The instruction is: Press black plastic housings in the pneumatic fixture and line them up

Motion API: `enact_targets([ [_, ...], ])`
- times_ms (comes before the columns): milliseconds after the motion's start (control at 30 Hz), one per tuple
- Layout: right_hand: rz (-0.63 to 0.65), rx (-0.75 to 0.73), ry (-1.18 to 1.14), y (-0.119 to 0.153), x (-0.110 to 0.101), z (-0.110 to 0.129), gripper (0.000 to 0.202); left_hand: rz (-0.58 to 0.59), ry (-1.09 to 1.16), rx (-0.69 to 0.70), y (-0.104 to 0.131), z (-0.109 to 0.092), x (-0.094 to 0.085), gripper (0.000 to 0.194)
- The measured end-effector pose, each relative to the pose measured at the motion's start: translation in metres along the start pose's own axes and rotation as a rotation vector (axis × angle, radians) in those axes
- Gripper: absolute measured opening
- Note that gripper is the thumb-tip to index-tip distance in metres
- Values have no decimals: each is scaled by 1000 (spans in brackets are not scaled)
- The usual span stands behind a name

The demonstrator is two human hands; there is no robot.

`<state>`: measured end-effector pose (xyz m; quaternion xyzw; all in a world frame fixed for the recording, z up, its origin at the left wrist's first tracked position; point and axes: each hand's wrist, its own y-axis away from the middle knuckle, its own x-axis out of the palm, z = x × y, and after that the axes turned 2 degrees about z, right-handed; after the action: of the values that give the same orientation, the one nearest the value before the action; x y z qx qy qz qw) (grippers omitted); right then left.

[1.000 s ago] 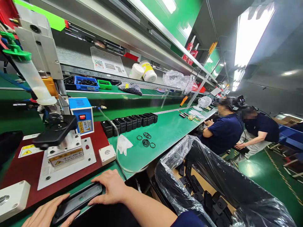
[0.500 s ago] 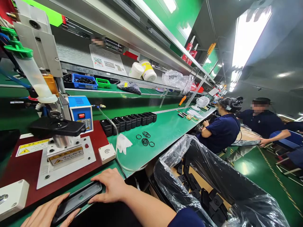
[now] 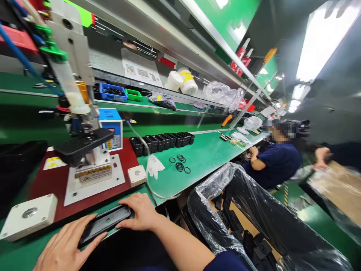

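A long, shallow black plastic part (image 3: 105,223) with a small round hole lies at the front edge of the green bench. My left hand (image 3: 69,242) grips its near-left end between thumb and fingers. At the other end, my right hand (image 3: 141,212) has its fingers and thumb closed round the rim. Just beyond my hands stands a bench machine (image 3: 100,177) on a dark red base, with a syringe (image 3: 72,90) at its side. A second black part (image 3: 81,146) rests on the machine's metal post.
White button boxes (image 3: 29,216) flank the machine. Behind are a row of black cases (image 3: 160,143), several black rings (image 3: 179,166) and a white tissue (image 3: 155,166). A plastic-lined box (image 3: 234,180) of black parts stands at right. Two co-workers (image 3: 276,158) are beyond.
The view has turned a little left, so the scene sits further right. Both hands still hold the black part. The standing co-worker with the plastic-covered box has come nearer on the right.
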<state>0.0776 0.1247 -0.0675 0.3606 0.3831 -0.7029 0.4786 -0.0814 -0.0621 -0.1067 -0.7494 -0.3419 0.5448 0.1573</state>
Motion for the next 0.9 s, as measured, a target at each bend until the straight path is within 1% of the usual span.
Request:
enact_targets([
  [100,-64,-28,-58,1,-2,1,67,11,-108,48,-5,-12,-9,50],
  [167,-92,-37,-95,-1,-3,2,66,39,-137,14,-9,-18,-15,48],
  [233,-86,-45,-118,-3,-5,2,64,60,-148,-36,-10,-21,-19,47],
  [367,-53,-45,-135,-5,-9,4,59,80,-151,-92,-9,-23,-19,48],
  [633,-48,-41,-135,-4,-6,3,57,124,-161,-135,-8,-24,-18,50],
  [900,-45,-35,-131,-4,-7,3,55,156,-114,-167,-8,-26,-20,48],
])
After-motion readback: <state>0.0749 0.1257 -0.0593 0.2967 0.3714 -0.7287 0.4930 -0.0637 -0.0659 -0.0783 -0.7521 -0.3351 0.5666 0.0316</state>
